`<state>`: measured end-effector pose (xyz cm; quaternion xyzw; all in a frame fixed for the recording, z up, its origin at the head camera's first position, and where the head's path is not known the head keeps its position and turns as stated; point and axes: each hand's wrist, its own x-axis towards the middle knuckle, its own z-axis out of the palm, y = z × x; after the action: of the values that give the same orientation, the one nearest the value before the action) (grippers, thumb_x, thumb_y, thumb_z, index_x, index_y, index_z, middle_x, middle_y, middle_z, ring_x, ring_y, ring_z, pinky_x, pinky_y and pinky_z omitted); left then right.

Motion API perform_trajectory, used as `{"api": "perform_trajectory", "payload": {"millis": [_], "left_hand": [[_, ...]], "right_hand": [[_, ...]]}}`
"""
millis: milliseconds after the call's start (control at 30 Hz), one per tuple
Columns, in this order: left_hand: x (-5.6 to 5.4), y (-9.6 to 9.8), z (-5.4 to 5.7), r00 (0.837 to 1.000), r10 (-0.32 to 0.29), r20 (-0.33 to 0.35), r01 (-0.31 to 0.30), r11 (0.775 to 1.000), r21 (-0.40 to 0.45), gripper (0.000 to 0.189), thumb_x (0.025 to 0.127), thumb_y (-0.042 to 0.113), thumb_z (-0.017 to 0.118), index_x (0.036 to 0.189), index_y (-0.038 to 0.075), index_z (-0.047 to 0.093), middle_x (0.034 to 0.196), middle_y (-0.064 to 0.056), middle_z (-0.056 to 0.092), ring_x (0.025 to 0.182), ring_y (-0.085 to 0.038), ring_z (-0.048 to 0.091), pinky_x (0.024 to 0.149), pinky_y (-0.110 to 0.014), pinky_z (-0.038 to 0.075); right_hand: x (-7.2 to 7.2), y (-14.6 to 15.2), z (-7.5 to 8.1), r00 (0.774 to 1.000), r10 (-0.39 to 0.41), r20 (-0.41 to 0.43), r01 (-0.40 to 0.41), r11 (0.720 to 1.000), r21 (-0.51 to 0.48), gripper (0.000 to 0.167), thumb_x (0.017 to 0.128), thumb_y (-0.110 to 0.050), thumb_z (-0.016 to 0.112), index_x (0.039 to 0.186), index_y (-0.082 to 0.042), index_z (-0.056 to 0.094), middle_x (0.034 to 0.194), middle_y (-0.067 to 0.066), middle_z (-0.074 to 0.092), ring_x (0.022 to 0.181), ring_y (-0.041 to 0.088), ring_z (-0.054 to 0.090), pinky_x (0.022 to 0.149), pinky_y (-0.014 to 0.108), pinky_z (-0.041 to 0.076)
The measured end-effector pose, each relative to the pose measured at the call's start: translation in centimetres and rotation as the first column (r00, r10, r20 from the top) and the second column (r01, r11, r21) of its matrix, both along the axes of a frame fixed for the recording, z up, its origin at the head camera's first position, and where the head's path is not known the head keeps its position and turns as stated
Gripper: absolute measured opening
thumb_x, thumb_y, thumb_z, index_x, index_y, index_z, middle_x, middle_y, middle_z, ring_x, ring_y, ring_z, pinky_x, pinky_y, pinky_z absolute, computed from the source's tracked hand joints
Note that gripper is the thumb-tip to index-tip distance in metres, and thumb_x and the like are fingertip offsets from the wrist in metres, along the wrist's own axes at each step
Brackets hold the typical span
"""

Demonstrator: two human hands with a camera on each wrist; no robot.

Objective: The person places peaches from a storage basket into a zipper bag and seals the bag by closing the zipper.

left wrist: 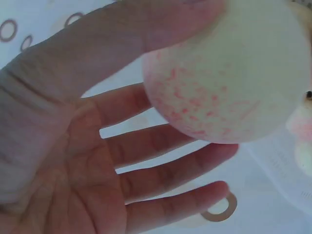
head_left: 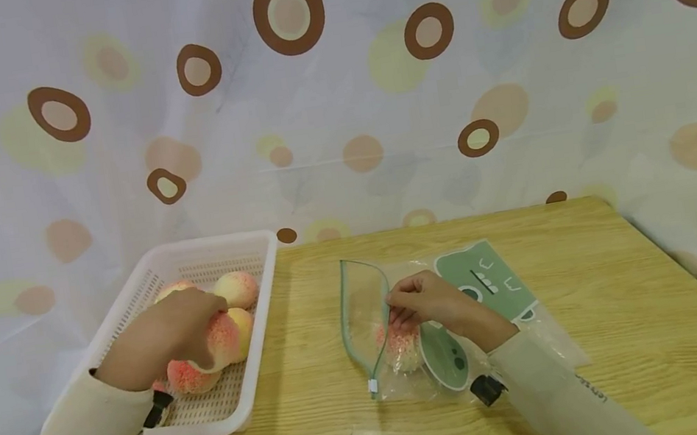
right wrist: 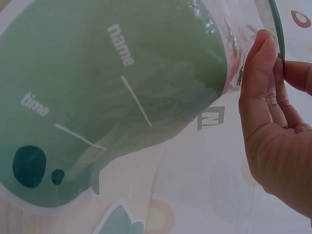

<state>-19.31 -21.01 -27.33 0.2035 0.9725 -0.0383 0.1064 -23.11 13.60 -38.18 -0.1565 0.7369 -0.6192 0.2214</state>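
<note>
My left hand (head_left: 167, 333) is over a white plastic basket (head_left: 271, 273), gripping a pink and cream peach (head_left: 224, 339) between thumb and fingers. Close up, in the left wrist view, the peach (left wrist: 229, 92) looks pale with pink speckles. Several more peaches, one of them yellowish (head_left: 236, 290), lie in the basket below. My right hand (head_left: 434, 302) pinches the green-edged rim of a clear zip bag (head_left: 361, 305), whose mouth gapes to the left. Inside that bag sits a pink peach (head_left: 404, 351). Green printing with "name" and "time" (right wrist: 122, 87) covers part of the bag.
A flat clear bag with a green print (head_left: 487, 276) lies behind and right of the right hand. Everything stands on a wooden table (head_left: 325, 429). A white curtain with brown circles (head_left: 332, 101) hangs along the table's back edge.
</note>
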Motion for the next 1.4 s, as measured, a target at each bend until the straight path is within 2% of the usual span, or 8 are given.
{"api": "perform_trajectory", "payload": {"millis": [133,267,400,533,733,967,1133,1400], "left_hand": [[1.0,0.2,0.5,0.977,-0.032,-0.209,0.056,0.992,0.109,0.039,0.062,0.013,0.079,0.097,0.004,0.062,0.081,-0.006,0.059,0.073,-0.024,0.056,0.065,-0.039,0.047],[2.7,2.1,0.2,0.915,0.039,-0.401,0.074,0.962,0.262,0.045,0.069,0.016,0.079,0.106,-0.002,0.060,0.089,-0.016,0.060,0.077,-0.031,0.060,0.066,-0.043,0.050],[4.0,4.6,-0.6,0.872,0.122,-0.474,0.107,0.897,0.429,0.065,0.070,0.021,0.084,0.122,-0.003,0.056,0.111,-0.022,0.062,0.095,-0.035,0.062,0.076,-0.046,0.053],[4.6,6.9,-2.1,0.850,0.174,-0.498,0.152,0.823,0.547,0.072,0.068,0.021,0.087,0.127,-0.003,0.054,0.119,-0.019,0.062,0.104,-0.033,0.062,0.082,-0.044,0.054],[4.7,9.8,-4.9,0.837,0.235,-0.495,0.176,0.740,0.649,0.077,0.070,0.013,0.086,0.132,-0.006,0.044,0.125,-0.022,0.054,0.113,-0.037,0.055,0.089,-0.046,0.051],[4.1,11.9,-8.3,0.857,0.302,-0.417,0.148,0.632,0.761,0.077,0.076,0.007,0.081,0.136,-0.005,0.035,0.132,-0.022,0.045,0.117,-0.035,0.050,0.093,-0.047,0.049],[3.1,12.6,-10.3,0.892,0.330,-0.310,0.107,0.511,0.853,0.076,0.080,0.007,0.078,0.138,-0.005,0.032,0.134,-0.023,0.041,0.118,-0.033,0.049,0.093,-0.045,0.049],[1.1,12.6,-12.4,0.962,0.245,-0.117,0.037,0.308,0.951,0.071,0.085,0.001,0.071,0.140,-0.009,0.027,0.135,-0.028,0.038,0.120,-0.038,0.049,0.090,-0.046,0.051]], "right_hand": [[-0.1,-0.1,-0.2,1.000,0.002,0.001,-0.002,1.000,-0.001,0.023,0.097,-0.016,0.055,0.094,0.005,0.065,0.079,0.005,0.068,0.070,0.016,0.066,0.064,0.028,0.056],[-0.2,-0.2,-0.4,1.000,0.004,0.005,-0.004,1.000,0.004,0.023,0.097,-0.017,0.055,0.095,0.004,0.065,0.079,0.004,0.068,0.071,0.015,0.066,0.065,0.027,0.056],[-0.2,-0.1,-0.2,1.000,0.001,0.001,-0.001,1.000,0.005,0.023,0.097,-0.016,0.055,0.095,0.005,0.065,0.079,0.005,0.068,0.071,0.015,0.066,0.065,0.027,0.056],[-0.1,0.0,-0.1,1.000,0.004,-0.007,-0.004,1.000,-0.002,0.024,0.097,-0.016,0.055,0.095,0.006,0.064,0.078,0.004,0.068,0.070,0.014,0.066,0.064,0.026,0.056],[-0.2,0.0,0.0,1.000,-0.006,-0.002,0.006,1.000,-0.003,0.024,0.097,-0.015,0.055,0.094,0.007,0.064,0.077,0.004,0.067,0.069,0.014,0.066,0.063,0.026,0.056],[0.0,0.0,0.1,1.000,-0.029,0.007,0.029,0.999,0.014,0.023,0.097,-0.015,0.054,0.093,0.005,0.065,0.078,0.005,0.067,0.069,0.014,0.065,0.063,0.027,0.055],[0.0,-0.1,0.2,1.000,-0.028,-0.004,0.029,0.999,0.021,0.024,0.098,-0.015,0.054,0.093,0.005,0.065,0.077,0.005,0.067,0.069,0.014,0.064,0.063,0.027,0.055],[-0.1,-0.1,0.0,1.000,-0.023,-0.003,0.023,1.000,0.011,0.023,0.097,-0.015,0.054,0.092,0.005,0.065,0.076,0.005,0.067,0.068,0.014,0.065,0.063,0.026,0.056]]}}
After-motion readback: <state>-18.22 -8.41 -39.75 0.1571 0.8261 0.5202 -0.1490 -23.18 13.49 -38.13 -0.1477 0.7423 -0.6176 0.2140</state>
